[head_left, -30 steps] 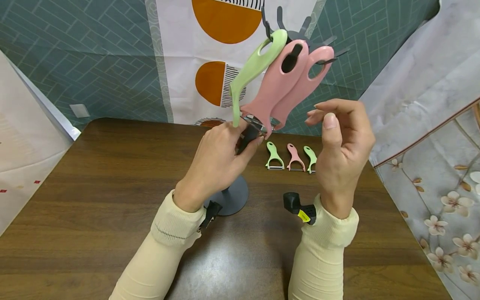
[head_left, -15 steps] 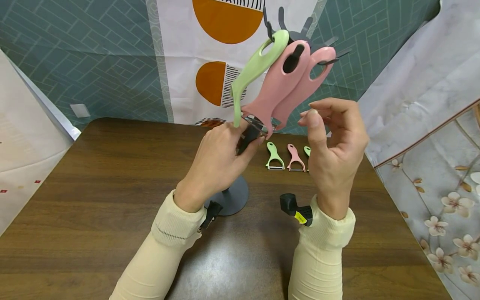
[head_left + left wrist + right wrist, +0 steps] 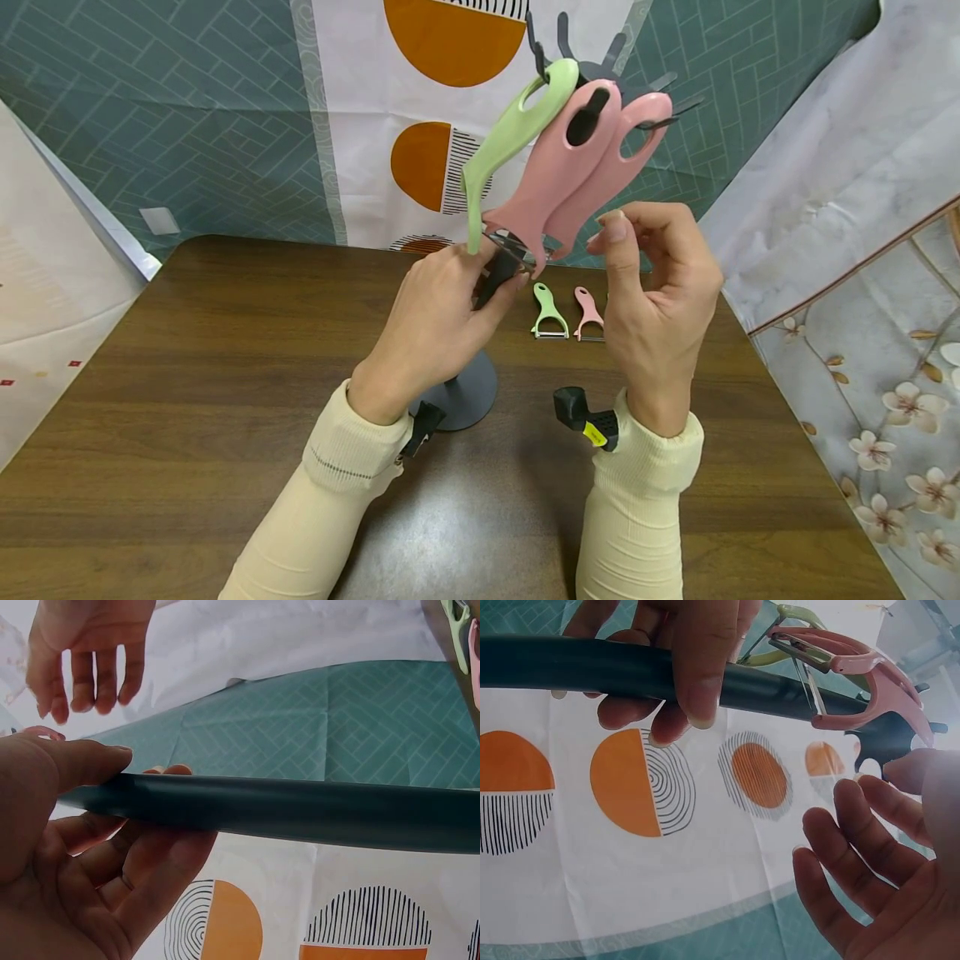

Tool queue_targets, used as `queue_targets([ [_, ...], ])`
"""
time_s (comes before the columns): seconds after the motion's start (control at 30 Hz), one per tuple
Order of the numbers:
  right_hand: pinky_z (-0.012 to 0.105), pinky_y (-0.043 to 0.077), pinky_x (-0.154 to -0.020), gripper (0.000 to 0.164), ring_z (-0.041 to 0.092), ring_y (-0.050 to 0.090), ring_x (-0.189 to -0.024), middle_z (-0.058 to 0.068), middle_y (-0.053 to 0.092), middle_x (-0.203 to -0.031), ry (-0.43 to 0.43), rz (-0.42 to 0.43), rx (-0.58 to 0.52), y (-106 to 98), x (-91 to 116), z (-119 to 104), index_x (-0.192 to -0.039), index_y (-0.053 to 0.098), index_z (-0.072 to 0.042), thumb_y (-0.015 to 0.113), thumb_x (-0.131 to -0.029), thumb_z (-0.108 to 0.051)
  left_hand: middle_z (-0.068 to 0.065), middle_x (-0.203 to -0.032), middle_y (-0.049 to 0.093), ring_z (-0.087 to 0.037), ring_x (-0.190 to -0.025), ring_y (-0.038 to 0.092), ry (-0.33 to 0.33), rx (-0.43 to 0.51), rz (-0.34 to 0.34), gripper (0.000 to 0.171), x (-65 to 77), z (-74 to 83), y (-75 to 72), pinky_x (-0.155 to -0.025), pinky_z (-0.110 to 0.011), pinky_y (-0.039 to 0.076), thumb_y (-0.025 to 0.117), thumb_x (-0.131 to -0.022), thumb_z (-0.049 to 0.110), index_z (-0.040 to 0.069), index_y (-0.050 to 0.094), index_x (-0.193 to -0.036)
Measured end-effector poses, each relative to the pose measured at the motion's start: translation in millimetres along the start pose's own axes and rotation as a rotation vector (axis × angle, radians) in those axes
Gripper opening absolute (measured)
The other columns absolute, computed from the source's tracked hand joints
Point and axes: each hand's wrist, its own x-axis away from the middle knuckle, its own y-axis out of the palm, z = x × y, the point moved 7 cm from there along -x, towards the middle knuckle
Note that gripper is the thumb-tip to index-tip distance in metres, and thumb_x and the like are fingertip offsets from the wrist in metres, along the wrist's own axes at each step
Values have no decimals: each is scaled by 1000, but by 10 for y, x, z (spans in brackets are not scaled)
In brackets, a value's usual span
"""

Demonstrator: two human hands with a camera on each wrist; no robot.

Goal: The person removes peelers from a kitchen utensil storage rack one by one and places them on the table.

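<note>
Three peelers [image 3: 553, 171], one green and two pink, hang from the hooks of a dark stand [image 3: 474, 390], upper centre of the head view. The step in hand seems to be tending them with the stand steadied. The left hand [image 3: 435, 312], knuckles up, grips the pole just below them. At centre right, the right hand [image 3: 660, 292] is upright, palm inward, fingers loosely bent and holding nothing. A next move on the hung peelers would call for thumb and fingertips closing carefully, clear of the blades. Behind, a loose green peeler [image 3: 547, 303] and a loose pink peeler [image 3: 586, 307] lie on the table [image 3: 187, 375].
</note>
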Motion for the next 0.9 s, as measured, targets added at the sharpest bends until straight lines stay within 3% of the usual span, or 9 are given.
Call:
queue_targets([
  [0.43,30,51,-78,29,18,63,-79,-5,64,-83,12,-31,-7,59,13,23,-96,63,14,67,-96,-15,0,-66,50,-16,-63,49,9,13,5,13,-1,10,-9,-58,-35,38,65,-98,24,14,61,-91],
  [0.9,30,53,-83,30,18,62,-87,-6,65,-92,-3,-28,-7,69,28,9,-101,65,10,70,-95,-19,-2,-72,54,-19,-69,52,34,6,10,13,21,52,1,-61,-37,42,66,-99,26,13,64,-99],
])
